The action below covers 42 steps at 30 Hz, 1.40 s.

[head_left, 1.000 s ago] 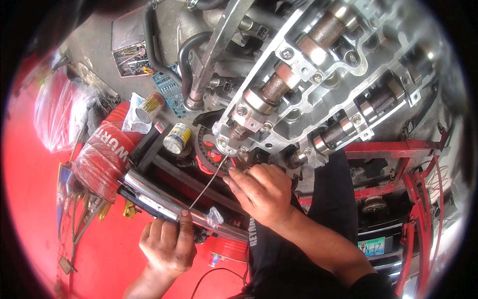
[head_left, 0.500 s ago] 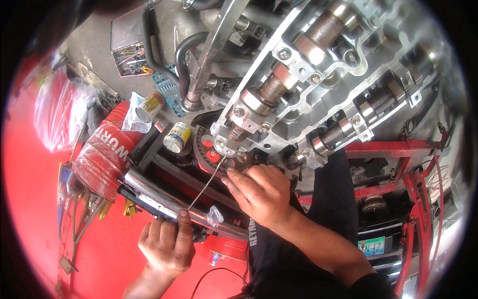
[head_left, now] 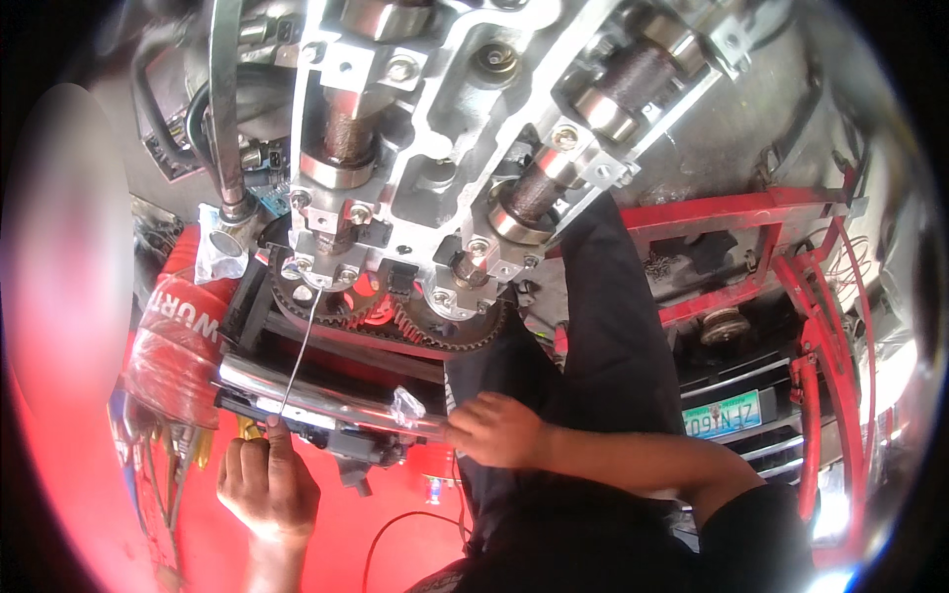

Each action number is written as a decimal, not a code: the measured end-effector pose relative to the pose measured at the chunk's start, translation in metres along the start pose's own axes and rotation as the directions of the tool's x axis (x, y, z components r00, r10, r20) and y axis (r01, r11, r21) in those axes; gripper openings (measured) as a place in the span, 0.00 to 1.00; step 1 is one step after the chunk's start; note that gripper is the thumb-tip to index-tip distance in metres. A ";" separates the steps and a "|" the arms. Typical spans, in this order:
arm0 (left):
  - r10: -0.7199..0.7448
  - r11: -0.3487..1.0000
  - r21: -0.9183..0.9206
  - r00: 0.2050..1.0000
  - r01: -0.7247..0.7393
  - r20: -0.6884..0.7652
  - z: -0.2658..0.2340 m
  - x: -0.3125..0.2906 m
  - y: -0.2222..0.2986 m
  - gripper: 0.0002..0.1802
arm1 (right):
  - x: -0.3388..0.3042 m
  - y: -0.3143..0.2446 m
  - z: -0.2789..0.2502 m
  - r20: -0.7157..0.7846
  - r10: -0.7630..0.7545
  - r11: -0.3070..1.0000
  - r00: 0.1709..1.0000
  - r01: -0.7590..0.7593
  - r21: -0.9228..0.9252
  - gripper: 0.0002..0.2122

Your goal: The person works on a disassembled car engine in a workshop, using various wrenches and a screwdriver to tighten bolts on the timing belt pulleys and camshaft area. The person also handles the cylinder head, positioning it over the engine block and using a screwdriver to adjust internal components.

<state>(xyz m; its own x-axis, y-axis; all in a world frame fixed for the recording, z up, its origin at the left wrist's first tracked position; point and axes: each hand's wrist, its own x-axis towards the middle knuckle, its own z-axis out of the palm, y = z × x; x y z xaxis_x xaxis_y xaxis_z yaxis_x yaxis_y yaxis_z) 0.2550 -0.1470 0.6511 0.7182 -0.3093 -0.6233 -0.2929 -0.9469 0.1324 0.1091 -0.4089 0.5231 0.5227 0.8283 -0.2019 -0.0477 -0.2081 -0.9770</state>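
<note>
My left hand (head_left: 269, 489) is closed around the lower end of a thin metal rod (head_left: 300, 358), its thumb lying along it. The rod slants up to the front camshaft cap (head_left: 321, 274) of an aluminium cylinder head (head_left: 435, 176). Two camshafts (head_left: 348, 133) with dark shafts and shiny lobes lie in the head. Toothed sprockets (head_left: 465, 334) sit at its near end. Apart from the rod, my right hand (head_left: 502, 431) is closed beside the end of a chrome bar (head_left: 326, 395). Whatever its curled fingers hold, if anything, is hidden.
A red drum (head_left: 178, 316) in clear plastic stands at the left, near a can in a plastic bag (head_left: 223, 242). At the right is a red metal frame (head_left: 712, 212) beside a car front with a licence plate (head_left: 725, 413). My dark-trousered leg (head_left: 618, 306) extends under the head.
My right hand has drawn back from the rod's upper end toward me. My left hand still grips the rod. The whole view has turned, shifting the cylinder head leftward.
</note>
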 end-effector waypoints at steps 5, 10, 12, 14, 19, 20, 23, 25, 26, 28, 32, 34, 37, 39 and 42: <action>0.002 0.998 0.057 1.000 -0.003 0.020 0.002 -0.002 0.005 0.19 | -0.002 0.030 0.014 0.071 0.121 0.990 0.990 -0.114 -0.088 0.11; 0.036 0.994 0.107 0.999 -0.037 0.018 0.004 -0.002 0.007 0.18 | -0.010 0.050 0.021 0.166 0.259 0.955 0.951 -0.228 -0.189 0.07; 0.048 0.991 0.124 0.999 -0.049 0.016 0.005 -0.003 0.006 0.18 | -0.010 0.056 0.024 0.123 0.278 0.946 0.953 -0.249 -0.208 0.07; 0.052 0.990 0.130 0.998 -0.055 0.021 0.007 -0.006 0.005 0.19 | -0.010 0.058 0.030 0.071 0.294 0.943 0.953 -0.277 -0.185 0.06; 0.060 0.989 0.137 0.998 -0.064 0.031 0.008 -0.005 0.003 0.20 | -0.016 0.064 0.044 0.028 0.342 0.931 0.939 -0.335 -0.143 0.06; 0.066 0.989 0.130 0.997 -0.069 0.028 0.008 -0.005 0.003 0.20 | -0.018 0.065 0.046 0.032 0.354 0.928 0.935 -0.347 -0.137 0.06; 0.071 0.988 0.135 0.997 -0.071 0.010 0.011 -0.006 0.003 0.21 | -0.019 0.068 0.048 0.037 0.375 0.921 0.926 -0.367 -0.130 0.08; 0.076 0.990 0.123 0.997 -0.074 -0.010 0.012 -0.005 0.005 0.21 | -0.021 0.070 0.048 0.033 0.381 0.919 0.924 -0.374 -0.126 0.08; 0.078 0.990 0.122 0.997 -0.075 -0.022 0.011 -0.005 0.004 0.20 | -0.020 0.070 0.049 0.025 0.380 0.919 0.925 -0.374 -0.122 0.08; 0.073 0.984 0.161 0.997 -0.074 0.016 0.011 -0.005 0.004 0.20 | -0.022 0.072 0.048 0.021 0.389 0.916 0.921 -0.385 -0.112 0.09; 0.066 0.984 0.166 0.997 -0.071 0.034 0.010 -0.005 0.000 0.20 | -0.021 0.072 0.044 0.041 0.412 0.909 0.910 -0.407 -0.088 0.08; 0.057 0.986 0.154 0.998 -0.062 0.038 0.007 -0.006 -0.002 0.19 | -0.020 0.072 0.041 0.023 0.402 0.913 0.916 -0.398 -0.085 0.08; 0.046 0.988 0.147 0.998 -0.051 0.040 0.006 -0.004 0.002 0.16 | -0.020 0.074 0.039 0.046 0.409 0.909 0.911 -0.403 -0.109 0.08; 0.032 0.988 0.148 0.999 -0.037 0.032 0.006 -0.005 0.004 0.15 | -0.021 0.075 0.037 0.037 0.404 0.910 0.914 -0.397 -0.121 0.08; 0.047 0.989 0.140 0.999 -0.050 0.020 0.010 -0.011 -0.003 0.22 | -0.021 0.076 0.035 0.059 0.411 0.908 0.910 -0.403 -0.116 0.08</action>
<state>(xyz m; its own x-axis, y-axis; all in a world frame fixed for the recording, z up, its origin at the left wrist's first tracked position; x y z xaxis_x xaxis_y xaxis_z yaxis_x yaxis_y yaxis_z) 0.2417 -0.1403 0.6501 0.6910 -0.3522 -0.6312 -0.4137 -0.9088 0.0541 0.0650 -0.4242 0.4505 0.4054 0.6986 -0.5896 -0.1553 -0.5830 -0.7975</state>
